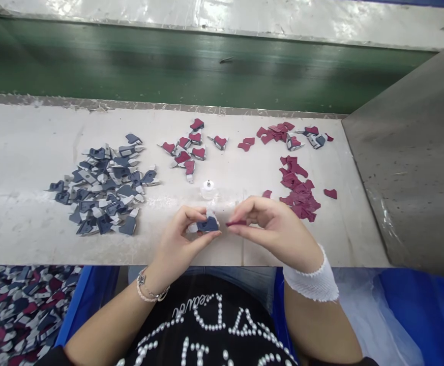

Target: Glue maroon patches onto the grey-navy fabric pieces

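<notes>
My left hand pinches a small blue-and-white part between thumb and fingers. Just to its right, my right hand grips a thin dark red piece, which is apart from the blue-and-white part. Beyond my hands a small white round base with a metal pin stands on the table. A heap of blue-and-white parts lies to the left. Parts with red faces lie past the pin. To the right is a pile of loose red pieces.
The white table ends at a green belt along the back. A metal panel rises on the right. Below the table's left front edge, a blue bin holds many mixed parts. More blue plastic shows at the lower right.
</notes>
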Demonstrator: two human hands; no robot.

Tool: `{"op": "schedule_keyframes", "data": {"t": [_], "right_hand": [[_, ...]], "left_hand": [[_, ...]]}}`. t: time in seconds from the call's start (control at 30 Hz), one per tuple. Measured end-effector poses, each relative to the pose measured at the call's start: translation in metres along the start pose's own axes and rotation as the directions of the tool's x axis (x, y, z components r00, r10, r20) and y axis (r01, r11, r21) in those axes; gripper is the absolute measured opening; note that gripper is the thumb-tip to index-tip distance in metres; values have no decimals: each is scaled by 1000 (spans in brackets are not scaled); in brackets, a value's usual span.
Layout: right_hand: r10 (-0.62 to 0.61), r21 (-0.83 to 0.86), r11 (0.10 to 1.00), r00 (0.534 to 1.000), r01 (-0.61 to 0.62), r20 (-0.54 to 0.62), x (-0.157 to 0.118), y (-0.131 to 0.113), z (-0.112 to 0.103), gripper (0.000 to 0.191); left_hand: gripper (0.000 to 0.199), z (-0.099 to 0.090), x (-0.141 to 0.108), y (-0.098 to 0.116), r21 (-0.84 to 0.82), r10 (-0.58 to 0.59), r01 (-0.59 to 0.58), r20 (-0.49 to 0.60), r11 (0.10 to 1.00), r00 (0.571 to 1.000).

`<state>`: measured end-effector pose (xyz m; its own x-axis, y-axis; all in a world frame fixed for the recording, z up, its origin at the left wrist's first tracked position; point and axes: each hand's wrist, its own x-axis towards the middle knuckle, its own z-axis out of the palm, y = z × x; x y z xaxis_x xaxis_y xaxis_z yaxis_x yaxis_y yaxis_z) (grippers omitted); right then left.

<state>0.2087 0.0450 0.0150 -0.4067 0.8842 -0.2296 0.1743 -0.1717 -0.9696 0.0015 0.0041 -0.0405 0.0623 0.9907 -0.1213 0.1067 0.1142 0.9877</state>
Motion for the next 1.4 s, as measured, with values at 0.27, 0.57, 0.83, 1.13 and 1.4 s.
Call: {"op": "schedule_keyframes", "data": {"t": [0.27, 0.57, 0.83, 1.13, 1.4], "right_hand": [[51, 167, 984, 998, -55, 32, 5, 8, 20, 19], [157, 166, 974, 988, -154, -3, 10, 11, 14, 17], [145, 182, 973, 989, -142, -3, 12, 11, 14, 18], [137, 197, 971, 991, -136, 11, 13, 8, 15, 24], [56, 231, 970, 992, -82, 114, 10, 4, 14, 17]], "left_hand": [[25, 4, -5, -9, 117, 103, -93, -85, 989, 991], [23, 4, -8, -9, 40, 104, -101, -70, 994, 992], [28, 5, -9, -7, 45, 121, -118, -75, 992, 990], [23, 1, -9, -1, 94, 185, -181, -30, 979, 982], [32, -8, -11, 10, 29, 232, -231, -36, 973, 972]]}}
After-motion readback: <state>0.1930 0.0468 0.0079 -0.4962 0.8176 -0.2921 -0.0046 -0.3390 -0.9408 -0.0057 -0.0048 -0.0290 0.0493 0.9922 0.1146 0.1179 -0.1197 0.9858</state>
